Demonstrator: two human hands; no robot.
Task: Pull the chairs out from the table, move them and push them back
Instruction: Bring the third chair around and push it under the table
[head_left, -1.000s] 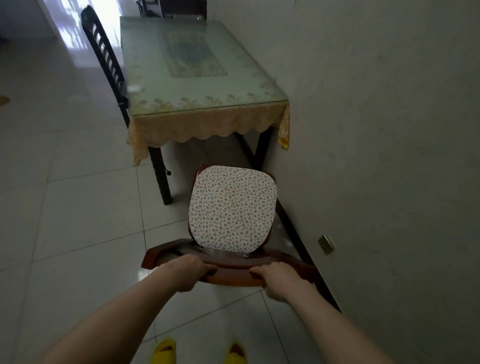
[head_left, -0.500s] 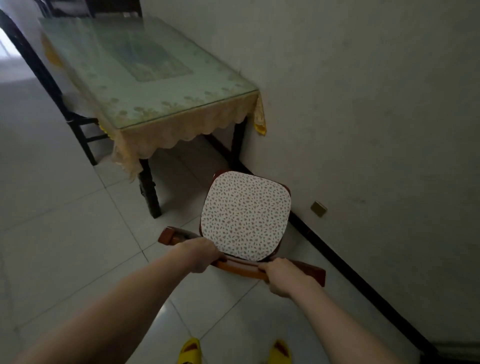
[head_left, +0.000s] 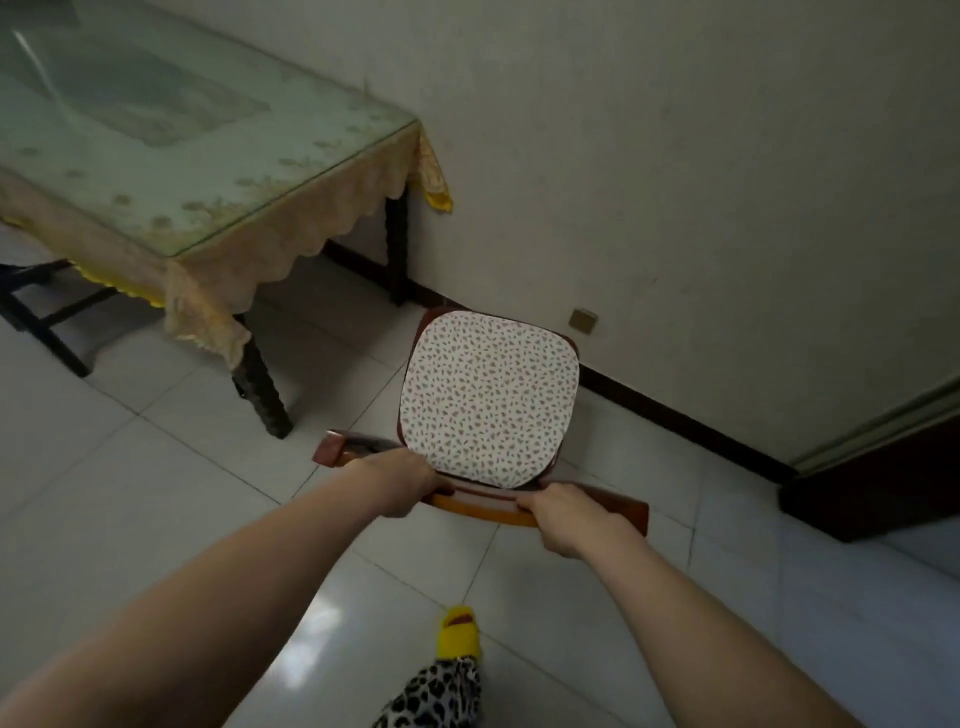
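A reddish-brown wooden chair (head_left: 618, 506) with a white speckled seat cushion (head_left: 488, 400) stands on the tiled floor, to the right of the table and close to the wall. My left hand (head_left: 397, 480) grips the left part of its top rail. Further right on the same rail, my right hand (head_left: 563, 519) is closed around the wood. The table (head_left: 156, 156) has a glass top over a beige scalloped cloth and dark legs, and fills the upper left. Part of a dark second chair (head_left: 36, 312) shows under the table's left side.
The white wall (head_left: 675, 182) with a dark skirting board runs right behind the chair, with a small socket plate (head_left: 583, 319) low on it. A dark door frame (head_left: 872, 483) stands at the right. My foot in a yellow slipper (head_left: 457, 634) is below the chair.
The chair has swung away from the table end toward the wall and now stands to the table's right. My view has turned right; both hands keep their grip on the rail.
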